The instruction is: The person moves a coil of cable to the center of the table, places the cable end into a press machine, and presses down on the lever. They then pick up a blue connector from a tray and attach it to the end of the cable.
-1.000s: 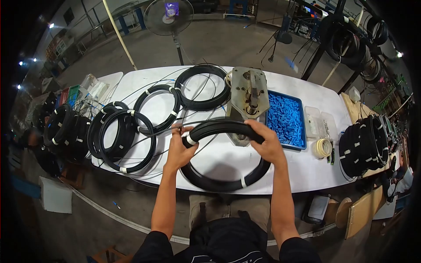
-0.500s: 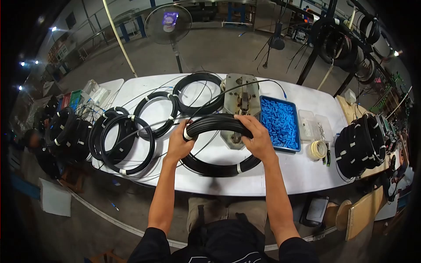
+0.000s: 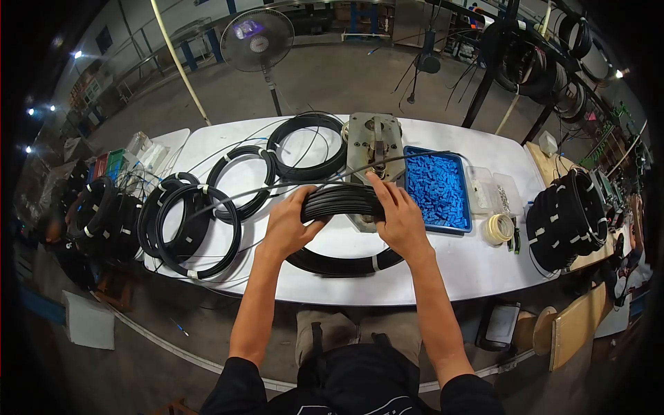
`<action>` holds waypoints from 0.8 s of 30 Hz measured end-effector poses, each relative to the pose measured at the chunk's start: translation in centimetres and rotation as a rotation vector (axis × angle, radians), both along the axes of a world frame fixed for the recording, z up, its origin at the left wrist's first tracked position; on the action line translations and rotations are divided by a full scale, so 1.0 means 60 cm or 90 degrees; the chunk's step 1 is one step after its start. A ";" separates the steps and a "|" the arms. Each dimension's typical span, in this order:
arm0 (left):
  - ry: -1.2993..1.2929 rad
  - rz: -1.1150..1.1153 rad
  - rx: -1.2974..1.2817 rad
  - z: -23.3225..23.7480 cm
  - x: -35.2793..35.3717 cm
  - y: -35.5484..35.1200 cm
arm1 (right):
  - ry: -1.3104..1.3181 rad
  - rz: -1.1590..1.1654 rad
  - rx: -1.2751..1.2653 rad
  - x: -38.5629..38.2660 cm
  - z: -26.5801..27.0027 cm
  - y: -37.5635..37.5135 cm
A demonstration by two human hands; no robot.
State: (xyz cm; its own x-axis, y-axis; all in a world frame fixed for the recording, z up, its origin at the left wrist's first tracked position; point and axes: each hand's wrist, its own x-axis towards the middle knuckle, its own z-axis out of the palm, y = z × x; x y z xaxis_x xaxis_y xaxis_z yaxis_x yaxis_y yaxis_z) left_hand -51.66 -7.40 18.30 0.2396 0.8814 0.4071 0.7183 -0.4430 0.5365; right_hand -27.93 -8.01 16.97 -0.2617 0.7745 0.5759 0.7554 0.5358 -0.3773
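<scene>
A thick coil of black cable (image 3: 344,203) is held between my hands, its near side resting low over the white table (image 3: 332,292). My left hand (image 3: 292,218) is wrapped round the coil's upper left part. On the upper right part, my right hand (image 3: 399,213) grips the same coil, thumb below and fingers on top. A loose cable length runs from the coil area across to the right, over a metal fixture (image 3: 375,138) just behind my hands. A blue tray (image 3: 437,227) filled with small blue pieces (image 3: 436,190) stands right of my right hand.
Several black cable coils (image 3: 238,181) lie left and behind. Clear boxes (image 3: 508,192), a tape roll (image 3: 498,229) and a stack of coils (image 3: 567,221) are at the right. A fan (image 3: 259,43) stands beyond the table. Another person (image 3: 635,259) is at the far right.
My left hand has shifted inward along the coil, closer to my right hand. The loose cable end has dropped lower over the fixture and blue tray.
</scene>
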 end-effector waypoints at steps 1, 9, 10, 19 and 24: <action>-0.015 -0.002 -0.061 -0.004 -0.001 0.003 | -0.008 0.006 0.021 -0.001 -0.001 0.001; -0.033 -0.022 -0.024 -0.017 -0.003 0.008 | -0.013 0.015 0.057 -0.019 0.001 -0.002; -0.038 -0.036 -0.015 -0.019 -0.004 0.008 | -0.011 -0.050 0.047 -0.027 -0.002 -0.002; -0.019 0.126 0.214 -0.057 0.024 -0.085 | -0.009 -0.130 0.091 -0.029 -0.013 -0.002; -0.093 -0.051 0.199 -0.009 0.016 -0.116 | -0.002 -0.131 0.088 -0.015 -0.015 0.003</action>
State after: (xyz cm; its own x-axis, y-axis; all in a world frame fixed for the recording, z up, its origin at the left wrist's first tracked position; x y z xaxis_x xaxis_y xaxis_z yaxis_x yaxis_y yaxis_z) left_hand -50.68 -14.38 17.74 0.2231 0.6896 0.6889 0.6003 -0.6540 0.4603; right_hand -28.83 -7.84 16.07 -0.1084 0.7254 0.6798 0.8553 0.4166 -0.3081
